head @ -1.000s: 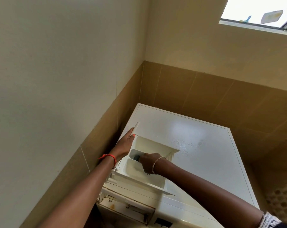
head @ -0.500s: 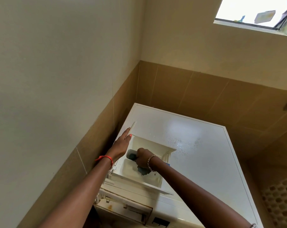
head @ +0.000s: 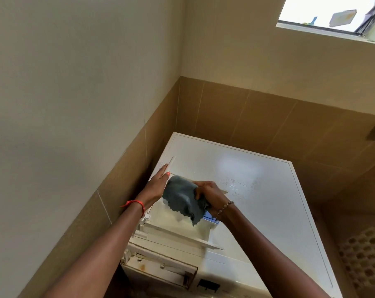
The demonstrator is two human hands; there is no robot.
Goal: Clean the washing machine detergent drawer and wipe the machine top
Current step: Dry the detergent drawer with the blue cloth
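The white plastic detergent drawer (head: 173, 227) is out of its housing and sits on the white glossy machine top (head: 257, 211), near the corner at 7 o'clock of that top; the empty, stained drawer slot (head: 160, 265) is open just below it, at 6 o'clock. The left hand (head: 156, 187) lies against the drawer's left edge with its fingers straight, not curled around anything, so I judge that it only steadies the drawer. The right hand (head: 210, 194), at 3 o'clock of the crumpled grey-blue cloth (head: 182, 197), grips this cloth with closed fingers, and the cloth hangs over the compartments. The main risk is that a strong wiping push moves the drawer toward the front edge, because the flat left hand cannot really hold it and the small water spots (head: 233, 183) suggest a slippery surface. Also the loose hem of the cloth may catch the blue insert (head: 210, 219) and pull it out. I cannot tell if the drawer lies flat or tilted.
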